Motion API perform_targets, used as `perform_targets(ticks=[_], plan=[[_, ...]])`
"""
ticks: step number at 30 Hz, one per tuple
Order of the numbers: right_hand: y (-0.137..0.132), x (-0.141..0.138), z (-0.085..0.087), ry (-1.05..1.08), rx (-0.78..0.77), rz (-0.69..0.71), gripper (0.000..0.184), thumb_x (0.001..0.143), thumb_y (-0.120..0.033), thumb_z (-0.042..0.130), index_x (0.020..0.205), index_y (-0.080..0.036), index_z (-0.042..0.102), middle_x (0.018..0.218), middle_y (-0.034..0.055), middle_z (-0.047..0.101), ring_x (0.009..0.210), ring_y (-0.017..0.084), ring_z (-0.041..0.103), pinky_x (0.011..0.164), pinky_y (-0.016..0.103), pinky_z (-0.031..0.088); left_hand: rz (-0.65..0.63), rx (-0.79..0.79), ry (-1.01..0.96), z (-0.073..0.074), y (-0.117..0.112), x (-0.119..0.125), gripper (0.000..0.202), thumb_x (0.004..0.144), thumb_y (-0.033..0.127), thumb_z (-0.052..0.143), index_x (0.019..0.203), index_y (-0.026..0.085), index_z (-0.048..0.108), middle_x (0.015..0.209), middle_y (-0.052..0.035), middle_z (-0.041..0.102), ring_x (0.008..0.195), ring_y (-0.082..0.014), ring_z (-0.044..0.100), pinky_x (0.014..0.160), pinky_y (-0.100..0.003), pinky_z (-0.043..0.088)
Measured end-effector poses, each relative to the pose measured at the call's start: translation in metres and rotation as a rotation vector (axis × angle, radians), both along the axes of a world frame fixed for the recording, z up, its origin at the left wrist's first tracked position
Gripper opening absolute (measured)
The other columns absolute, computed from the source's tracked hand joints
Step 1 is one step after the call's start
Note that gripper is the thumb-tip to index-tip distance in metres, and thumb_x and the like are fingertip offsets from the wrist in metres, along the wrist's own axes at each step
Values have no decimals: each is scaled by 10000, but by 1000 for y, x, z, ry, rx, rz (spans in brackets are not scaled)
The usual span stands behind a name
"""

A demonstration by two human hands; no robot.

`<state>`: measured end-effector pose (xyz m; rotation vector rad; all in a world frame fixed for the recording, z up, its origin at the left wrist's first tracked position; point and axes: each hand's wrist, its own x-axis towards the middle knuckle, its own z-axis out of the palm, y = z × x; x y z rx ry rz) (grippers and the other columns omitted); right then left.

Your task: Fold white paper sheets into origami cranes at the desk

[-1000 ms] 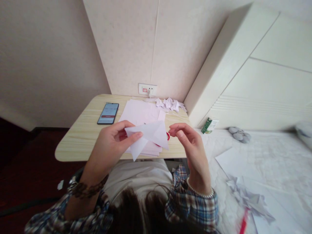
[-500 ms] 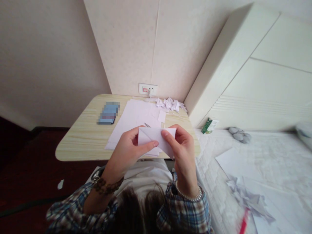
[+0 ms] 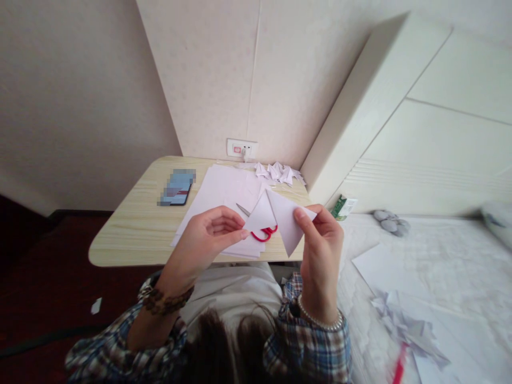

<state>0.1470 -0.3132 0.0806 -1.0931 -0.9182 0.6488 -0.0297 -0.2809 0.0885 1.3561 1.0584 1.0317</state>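
A piece of folded white paper (image 3: 287, 218) is held up over the near part of the table, with two pointed flaps spread apart from a peak. My right hand (image 3: 323, 248) grips its right flap, thumb in front and fingers behind. At the left flap's lower corner, my left hand (image 3: 210, 232) pinches the paper between thumb and fingertips. Behind the paper lie scissors with red handles (image 3: 262, 237), their middle partly hidden by the left flap. They rest on large white sheets (image 3: 216, 194).
Several folded paper pieces (image 3: 276, 172) sit at the table's back right. A phone (image 3: 176, 188) lies on the left of the wooden table (image 3: 124, 234). On the mattress (image 3: 340, 277) to the right are more sheets, folded paper (image 3: 416, 330) and a green-white box (image 3: 343, 208).
The paper was a flatter, wide shape between both hands; now its flaps stand apart. My right hand has moved right, my left slightly left, and the red scissor handles have come into view.
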Motion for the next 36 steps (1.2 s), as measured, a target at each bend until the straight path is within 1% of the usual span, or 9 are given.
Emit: perform_targets(ticks=[5, 8, 11, 14, 18, 23, 30, 34, 36], plan=[[0, 8, -1, 34, -7, -20, 231, 792, -332, 689, 653, -209, 551, 627, -37, 519, 586, 118, 428, 552, 254, 320, 124, 67, 72, -3, 10, -15, 192, 601, 260, 817, 707, 196, 671, 753, -34, 736, 759, -197, 696, 750, -306, 570], [2, 6, -3, 14, -52, 29, 234, 777, -348, 693, 649, -207, 556, 619, -36, 521, 592, 124, 439, 551, 253, 330, 109, 109, 111, 0, 8, -17, 164, 663, 281, 777, 781, 196, 702, 854, -53, 753, 826, -213, 696, 782, -317, 564], [5, 1, -5, 15, -105, 101, 208, 756, -350, 705, 668, -202, 589, 628, -33, 550, 598, 125, 458, 552, 249, 344, 95, 149, 97, 6, 2, -12, 113, 748, 285, 706, 831, 209, 719, 958, -49, 748, 890, -209, 685, 801, -288, 548], [7, -4, -5, 10, -127, 159, 180, 743, -336, 714, 683, -201, 611, 637, -33, 566, 606, 124, 470, 564, 247, 359, 108, 187, 76, 11, -3, -7, 87, 780, 287, 674, 820, 221, 715, 953, -27, 741, 881, -189, 676, 775, -247, 537], [9, -7, -4, -29, -117, 193, 169, 741, -327, 712, 678, -208, 610, 619, -38, 546, 604, 125, 462, 561, 247, 356, 127, 218, 68, 12, -4, -6, 97, 761, 289, 688, 824, 216, 697, 946, -29, 723, 852, -190, 667, 745, -255, 541], [9, -9, -5, -72, -100, 192, 156, 750, -327, 707, 697, -213, 615, 623, -36, 546, 603, 129, 464, 551, 246, 354, 189, 299, 64, 12, -5, -6, 84, 760, 275, 678, 824, 224, 659, 937, -24, 688, 934, -194, 645, 781, -257, 544], [9, -10, -5, -85, -93, 204, 147, 754, -321, 710, 707, -211, 623, 632, -36, 554, 602, 125, 460, 561, 247, 351, 184, 336, 71, 11, -5, -5, 98, 762, 256, 675, 847, 220, 641, 940, -15, 668, 900, -172, 637, 749, -237, 540], [8, -11, -5, -73, -74, 225, 145, 765, -309, 709, 704, -211, 621, 621, -43, 549, 600, 118, 457, 560, 242, 345, 117, 435, 145, 9, -5, -4, 116, 800, 246, 668, 910, 214, 655, 983, -14, 654, 953, -156, 609, 777, -222, 519], [8, -11, -6, -70, -72, 229, 145, 771, -308, 708, 707, -211, 622, 626, -44, 552, 603, 117, 456, 563, 242, 347, 114, 506, 207, 9, -5, -4, 138, 820, 233, 653, 957, 213, 662, 1015, -20, 650, 969, -153, 598, 786, -228, 511]])
